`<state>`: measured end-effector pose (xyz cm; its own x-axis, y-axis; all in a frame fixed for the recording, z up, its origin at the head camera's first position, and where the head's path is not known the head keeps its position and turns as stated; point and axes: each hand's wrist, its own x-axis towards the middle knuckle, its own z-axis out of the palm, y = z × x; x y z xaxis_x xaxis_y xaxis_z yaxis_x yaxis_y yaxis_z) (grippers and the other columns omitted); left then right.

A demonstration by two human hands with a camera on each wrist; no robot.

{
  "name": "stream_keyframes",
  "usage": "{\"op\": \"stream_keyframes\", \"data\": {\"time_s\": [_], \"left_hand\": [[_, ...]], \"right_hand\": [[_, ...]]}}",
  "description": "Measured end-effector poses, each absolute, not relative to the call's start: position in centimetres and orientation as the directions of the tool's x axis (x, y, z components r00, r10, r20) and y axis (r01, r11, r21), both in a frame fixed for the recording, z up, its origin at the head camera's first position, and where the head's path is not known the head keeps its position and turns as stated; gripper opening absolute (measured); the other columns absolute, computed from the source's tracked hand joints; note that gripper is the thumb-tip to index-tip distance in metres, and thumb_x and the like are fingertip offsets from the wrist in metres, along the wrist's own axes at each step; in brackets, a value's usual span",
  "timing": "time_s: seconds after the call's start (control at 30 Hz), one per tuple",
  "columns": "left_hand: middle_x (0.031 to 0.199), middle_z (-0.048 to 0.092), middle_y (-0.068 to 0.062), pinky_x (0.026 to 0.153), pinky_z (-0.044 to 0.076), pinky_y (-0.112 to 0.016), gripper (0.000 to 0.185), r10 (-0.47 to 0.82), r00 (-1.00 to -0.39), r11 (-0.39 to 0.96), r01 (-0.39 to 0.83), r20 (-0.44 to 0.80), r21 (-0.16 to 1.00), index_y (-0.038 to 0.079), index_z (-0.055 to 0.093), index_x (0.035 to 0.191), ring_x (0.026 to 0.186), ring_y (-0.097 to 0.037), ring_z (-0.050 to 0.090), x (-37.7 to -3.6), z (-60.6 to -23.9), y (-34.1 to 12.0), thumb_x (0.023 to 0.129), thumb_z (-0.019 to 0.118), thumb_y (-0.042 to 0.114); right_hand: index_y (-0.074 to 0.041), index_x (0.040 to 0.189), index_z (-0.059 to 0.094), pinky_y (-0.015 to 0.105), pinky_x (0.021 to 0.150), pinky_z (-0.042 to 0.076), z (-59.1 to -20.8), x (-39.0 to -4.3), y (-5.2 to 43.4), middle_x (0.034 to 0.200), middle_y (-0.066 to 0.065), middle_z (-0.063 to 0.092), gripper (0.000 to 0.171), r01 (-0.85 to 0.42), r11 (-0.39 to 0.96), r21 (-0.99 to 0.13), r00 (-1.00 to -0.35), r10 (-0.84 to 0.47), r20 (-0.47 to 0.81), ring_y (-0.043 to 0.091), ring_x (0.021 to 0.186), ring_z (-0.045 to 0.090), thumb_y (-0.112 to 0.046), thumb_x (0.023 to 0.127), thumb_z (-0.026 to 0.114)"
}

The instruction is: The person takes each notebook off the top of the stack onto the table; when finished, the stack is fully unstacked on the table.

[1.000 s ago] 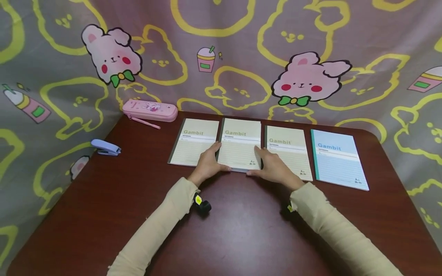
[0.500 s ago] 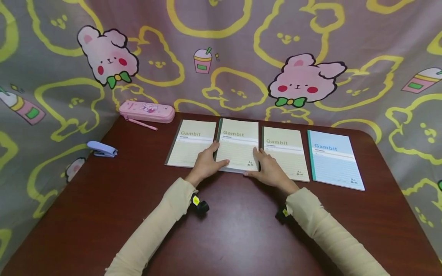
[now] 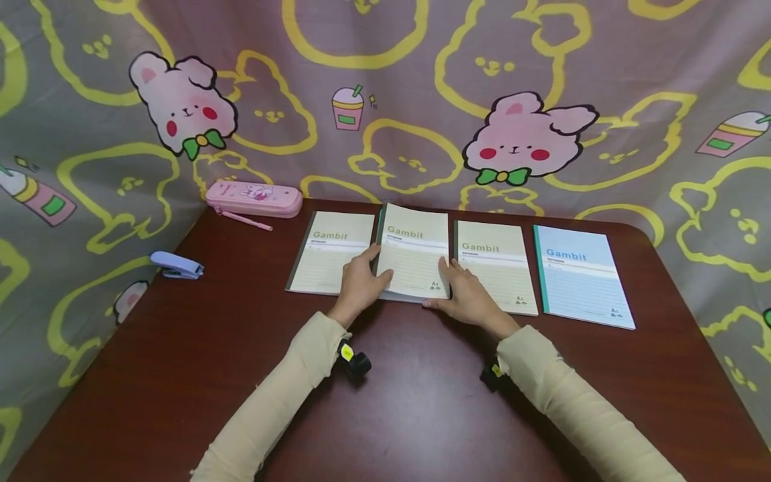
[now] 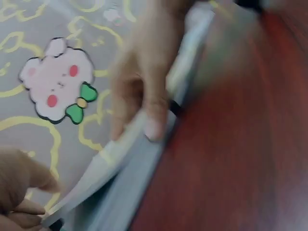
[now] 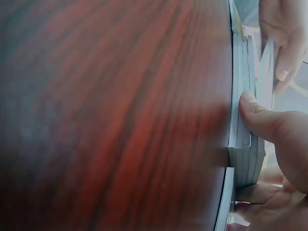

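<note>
A stack of notebooks (image 5: 245, 159) lies in the middle of a row on the table. Its cream top notebook (image 3: 412, 251) bows upward at the left, and a strip of green spine shows under that side. My left hand (image 3: 359, 278) pinches the lower left of the top notebook, its thumb over the cover. In the left wrist view a gap shows below the raised notebook (image 4: 101, 173). My right hand (image 3: 472, 298) grips the lower right corner of the stack. Its thumb (image 5: 252, 108) presses the near edges, with the fingers along the right side.
One cream notebook (image 3: 328, 251) lies left of the stack, another cream notebook (image 3: 494, 268) right of it, and a blue notebook (image 3: 581, 274) farther right. At the back left is a pink pencil case (image 3: 254, 199); a lilac stapler (image 3: 177, 265) sits at the left edge.
My left thumb has moved from the stack's near edge up onto the top cover. The top notebook has risen and bowed at its left, baring a green spine. My right hand stays at the corner.
</note>
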<state>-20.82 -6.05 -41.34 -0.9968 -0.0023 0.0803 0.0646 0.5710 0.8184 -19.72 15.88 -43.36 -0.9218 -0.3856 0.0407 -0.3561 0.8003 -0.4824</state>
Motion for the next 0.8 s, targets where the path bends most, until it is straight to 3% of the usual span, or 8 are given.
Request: {"op": "stream_keyframes", "data": {"time_s": [0.07, 0.17, 0.37, 0.43, 0.57, 0.67, 0.77, 0.8], "left_hand": [[0.133, 0.061, -0.014, 0.090, 0.053, -0.034, 0.045, -0.109, -0.993, 0.465, -0.020, 0.035, 0.885, 0.004, 0.063, 0.128, 0.115, -0.025, 0.062, -21.0, -41.0, -5.9, 0.083, 0.067, 0.007], [0.120, 0.064, -0.017, 0.075, 0.050, -0.026, 0.043, -0.179, -0.982, 0.299, -0.110, -0.058, 0.948, 0.007, 0.066, 0.124, 0.100, -0.021, 0.060, -21.2, -40.6, -5.8, 0.081, 0.062, 0.000], [0.148, 0.043, -0.017, 0.102, 0.040, -0.033, 0.056, 0.003, -0.991, 0.334, -0.126, -0.135, 0.934, 0.006, 0.049, 0.141, 0.131, -0.021, 0.038, -21.7, -40.6, -6.1, 0.086, 0.062, 0.000], [0.153, 0.038, -0.013, 0.096, 0.041, -0.029, 0.058, 0.035, -0.987, 0.320, -0.140, -0.160, 0.937, 0.009, 0.047, 0.143, 0.132, -0.021, 0.038, -21.9, -40.9, -6.3, 0.088, 0.062, 0.000], [0.153, 0.037, -0.010, 0.063, 0.040, -0.019, 0.057, 0.007, -0.983, 0.233, -0.178, -0.185, 0.956, 0.014, 0.051, 0.141, 0.102, -0.020, 0.047, -22.3, -41.3, -6.7, 0.088, 0.063, -0.002], [0.154, 0.036, -0.010, 0.050, 0.034, -0.017, 0.057, -0.015, -0.983, 0.197, -0.183, -0.184, 0.963, 0.016, 0.054, 0.139, 0.090, -0.016, 0.045, -22.3, -41.3, -7.3, 0.087, 0.063, -0.004], [0.155, 0.034, -0.010, 0.048, 0.034, -0.016, 0.057, -0.020, -0.984, 0.172, -0.178, -0.177, 0.969, 0.017, 0.053, 0.139, 0.084, -0.009, 0.043, -22.0, -41.0, -8.1, 0.087, 0.062, -0.004], [0.155, 0.034, -0.009, 0.052, 0.036, -0.015, 0.057, -0.024, -0.985, 0.169, -0.173, -0.172, 0.970, 0.017, 0.053, 0.139, 0.091, -0.005, 0.041, -21.8, -40.8, -8.4, 0.087, 0.062, -0.004]], "right_hand": [[0.012, 0.147, 0.024, 0.059, 0.115, 0.024, -43.4, -19.7, 15.8, 0.150, 0.030, 0.033, 0.098, -0.355, 0.798, -0.487, -0.921, -0.389, 0.035, 0.045, 0.143, 0.026, -0.039, 0.081, 0.077], [0.010, 0.148, 0.023, 0.059, 0.116, 0.024, -43.5, -19.7, 15.6, 0.150, 0.031, 0.033, 0.098, -0.355, 0.791, -0.498, -0.918, -0.396, 0.026, 0.045, 0.143, 0.025, -0.038, 0.082, 0.076], [0.008, 0.149, 0.023, 0.058, 0.116, 0.024, -43.5, -19.6, 15.3, 0.149, 0.032, 0.033, 0.099, -0.346, 0.791, -0.505, -0.919, -0.393, 0.014, 0.045, 0.143, 0.025, -0.040, 0.082, 0.076], [0.008, 0.149, 0.022, 0.058, 0.116, 0.024, -43.5, -19.6, 15.3, 0.149, 0.032, 0.032, 0.098, -0.341, 0.791, -0.508, -0.921, -0.389, 0.011, 0.045, 0.143, 0.025, -0.039, 0.082, 0.076], [0.006, 0.150, 0.021, 0.057, 0.117, 0.023, -43.5, -19.6, 15.4, 0.150, 0.032, 0.032, 0.098, -0.343, 0.788, -0.511, -0.919, -0.395, 0.007, 0.044, 0.144, 0.024, -0.038, 0.082, 0.076], [0.008, 0.150, 0.022, 0.058, 0.116, 0.023, -43.4, -19.5, 15.6, 0.150, 0.033, 0.032, 0.096, -0.354, 0.786, -0.507, -0.916, -0.402, 0.015, 0.045, 0.144, 0.024, -0.036, 0.083, 0.076], [0.010, 0.147, 0.026, 0.059, 0.116, 0.024, -43.2, -19.5, 15.8, 0.149, 0.032, 0.033, 0.093, -0.350, 0.787, -0.507, -0.919, -0.393, 0.025, 0.045, 0.144, 0.024, -0.033, 0.083, 0.076], [0.011, 0.147, 0.027, 0.059, 0.115, 0.024, -43.1, -19.5, 15.9, 0.149, 0.032, 0.034, 0.092, -0.351, 0.790, -0.503, -0.920, -0.391, 0.029, 0.045, 0.143, 0.024, -0.032, 0.083, 0.076]]}}
